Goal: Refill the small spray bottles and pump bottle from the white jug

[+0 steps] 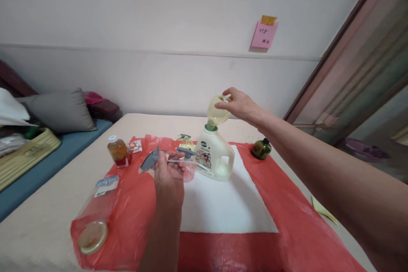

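My right hand (pixel 239 105) holds a small clear yellowish bottle (pixel 217 112) tipped upside down, its mouth resting in the green neck of a white detergent jug (pixel 214 155) that stands on a white sheet (pixel 223 204). My left hand (pixel 168 178) holds a grey spray pump head (pixel 152 159) with a thin tube pointing right toward the jug. A second grey sprayer (pixel 186 151) on a clear bottle stands just beyond my left hand.
A red plastic sheet (pixel 287 229) covers the table. On it are an amber-liquid bottle (pixel 118 151), a small dark green bottle (pixel 261 148), and a clear empty bottle lying on its side (pixel 95 216). A pink sticky note (pixel 264 34) hangs on the wall. Cushions lie at left.
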Action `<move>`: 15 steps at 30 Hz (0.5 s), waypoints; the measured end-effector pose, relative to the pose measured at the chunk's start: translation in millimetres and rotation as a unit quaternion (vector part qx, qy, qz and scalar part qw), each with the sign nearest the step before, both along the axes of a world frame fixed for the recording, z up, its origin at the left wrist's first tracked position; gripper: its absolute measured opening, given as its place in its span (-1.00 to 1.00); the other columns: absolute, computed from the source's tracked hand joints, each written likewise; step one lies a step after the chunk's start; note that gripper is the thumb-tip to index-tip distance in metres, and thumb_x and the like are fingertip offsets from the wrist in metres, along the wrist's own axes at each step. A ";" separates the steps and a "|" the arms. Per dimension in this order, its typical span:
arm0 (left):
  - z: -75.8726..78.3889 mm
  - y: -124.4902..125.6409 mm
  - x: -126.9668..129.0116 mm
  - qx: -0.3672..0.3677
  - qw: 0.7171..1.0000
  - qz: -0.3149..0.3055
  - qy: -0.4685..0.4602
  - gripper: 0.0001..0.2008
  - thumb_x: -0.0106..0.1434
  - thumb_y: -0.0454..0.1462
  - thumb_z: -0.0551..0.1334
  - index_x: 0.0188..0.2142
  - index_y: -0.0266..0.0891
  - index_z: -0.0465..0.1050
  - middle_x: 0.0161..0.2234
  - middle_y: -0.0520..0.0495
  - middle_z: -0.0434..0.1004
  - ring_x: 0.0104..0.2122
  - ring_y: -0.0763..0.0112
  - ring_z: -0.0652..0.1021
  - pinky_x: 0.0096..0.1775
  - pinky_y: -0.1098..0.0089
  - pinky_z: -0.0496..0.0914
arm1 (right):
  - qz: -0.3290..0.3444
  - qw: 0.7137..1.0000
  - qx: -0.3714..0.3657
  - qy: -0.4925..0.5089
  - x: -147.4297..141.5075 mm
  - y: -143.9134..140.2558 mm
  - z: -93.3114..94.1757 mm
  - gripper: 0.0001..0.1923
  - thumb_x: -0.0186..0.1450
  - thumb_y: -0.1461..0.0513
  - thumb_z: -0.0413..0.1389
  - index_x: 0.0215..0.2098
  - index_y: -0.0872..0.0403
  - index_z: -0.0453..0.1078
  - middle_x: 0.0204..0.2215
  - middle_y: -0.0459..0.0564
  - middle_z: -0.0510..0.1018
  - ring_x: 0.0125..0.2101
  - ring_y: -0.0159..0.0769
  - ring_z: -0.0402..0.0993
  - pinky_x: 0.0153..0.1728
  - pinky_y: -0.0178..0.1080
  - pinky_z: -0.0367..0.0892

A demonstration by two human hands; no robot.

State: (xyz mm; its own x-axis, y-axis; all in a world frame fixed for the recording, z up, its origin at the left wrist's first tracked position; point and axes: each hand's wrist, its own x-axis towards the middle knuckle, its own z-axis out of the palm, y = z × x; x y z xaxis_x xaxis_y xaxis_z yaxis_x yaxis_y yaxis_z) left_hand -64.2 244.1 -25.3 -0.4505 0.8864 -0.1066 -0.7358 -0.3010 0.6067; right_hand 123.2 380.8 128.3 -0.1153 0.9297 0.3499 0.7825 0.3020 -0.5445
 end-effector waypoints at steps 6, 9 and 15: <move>0.4 1.0 4.5 -0.003 1.000 -0.009 0.000 -0.62 0.24 0.03 0.28 -0.37 -0.27 0.44 -0.44 -0.07 0.58 -0.57 0.56 0.46 -0.49 0.51 0.38 | 0.003 1.000 0.005 0.016 2.9 -2.3 -3.3 -0.38 0.13 -0.02 0.24 0.08 0.09 0.35 -0.14 0.12 0.49 -0.16 -0.10 0.40 -0.11 -0.04 0.34; 0.8 0.1 8.1 -0.002 1.000 -0.017 -0.003 -0.63 0.25 0.02 0.28 -0.38 -0.27 0.44 -0.45 -0.06 0.58 -0.58 0.57 0.45 -0.50 0.51 0.38 | 0.006 0.999 0.014 0.040 11.4 -2.6 -11.4 -0.36 0.12 -0.04 0.24 0.08 0.08 0.35 -0.11 0.13 0.49 -0.13 -0.08 0.42 -0.10 -0.03 0.34; -2.3 0.9 12.0 -0.011 1.000 -0.019 0.004 -0.60 0.17 0.06 0.34 -0.38 -0.27 0.44 -0.44 -0.06 0.58 -0.58 0.56 0.46 -0.49 0.51 0.37 | -0.021 0.982 0.008 0.187 42.3 -25.6 -62.4 -0.24 0.05 -0.13 0.30 0.13 -0.02 0.30 -0.10 0.07 0.51 -0.14 -0.08 0.48 -0.08 0.05 0.40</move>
State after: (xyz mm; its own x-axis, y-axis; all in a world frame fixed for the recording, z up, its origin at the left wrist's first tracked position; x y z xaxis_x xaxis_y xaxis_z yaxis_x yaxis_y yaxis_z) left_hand -52.2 245.0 -27.7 -0.4173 0.9004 -0.1226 -0.7414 -0.2593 0.6190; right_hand 165.5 355.3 65.9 0.0614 0.9249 0.3752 0.5412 0.2850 -0.7912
